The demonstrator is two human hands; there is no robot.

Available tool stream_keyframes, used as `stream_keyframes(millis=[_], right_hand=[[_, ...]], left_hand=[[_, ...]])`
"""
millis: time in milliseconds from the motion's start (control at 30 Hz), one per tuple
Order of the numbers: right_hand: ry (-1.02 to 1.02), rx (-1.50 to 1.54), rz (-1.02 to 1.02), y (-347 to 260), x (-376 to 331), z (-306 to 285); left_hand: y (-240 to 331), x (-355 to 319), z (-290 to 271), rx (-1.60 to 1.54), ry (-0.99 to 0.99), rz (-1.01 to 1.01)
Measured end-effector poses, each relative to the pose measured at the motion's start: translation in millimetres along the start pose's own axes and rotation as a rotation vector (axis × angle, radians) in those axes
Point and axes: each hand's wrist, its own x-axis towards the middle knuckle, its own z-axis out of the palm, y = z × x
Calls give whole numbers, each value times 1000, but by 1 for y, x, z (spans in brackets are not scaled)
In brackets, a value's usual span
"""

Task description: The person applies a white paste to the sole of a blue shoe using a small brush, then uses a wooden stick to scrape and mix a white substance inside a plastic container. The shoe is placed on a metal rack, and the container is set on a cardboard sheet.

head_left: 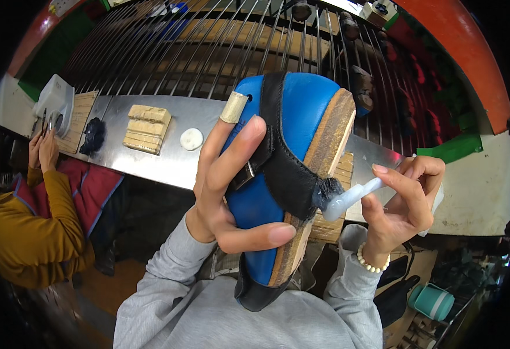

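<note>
My left hand [223,174] is wrapped round a blue shoe last [304,107] that wears a sandal with black straps [292,180] and a small buckle. Tan tape covers one of its fingertips. The last is tilted on its side, so the brown layered edge of the sole [327,139] faces right. Between thumb and fingers, my right hand [403,200] grips a small brush [348,199] with a pale handle. Its dark bristles touch the black strap where it meets the sole edge. Something white shows behind the right hand, too hidden to name.
On the metal bench [170,168] lie a tan block [148,129], a round white pad [191,139] and a dark crumpled item [93,135]. Metal bars [208,52] run behind. A co-worker in a mustard sleeve [63,203] works at left beside a white container [57,99].
</note>
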Motion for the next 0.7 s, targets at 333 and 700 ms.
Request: stream_keyframes(millis=[333,700], right_hand=[[-50,59,-28,5,4,-5],[-2,39,-29,6,4,-2]], left_hand=[[2,0,-1,6,-30,-26],[4,2,-2,1,-50,-34]])
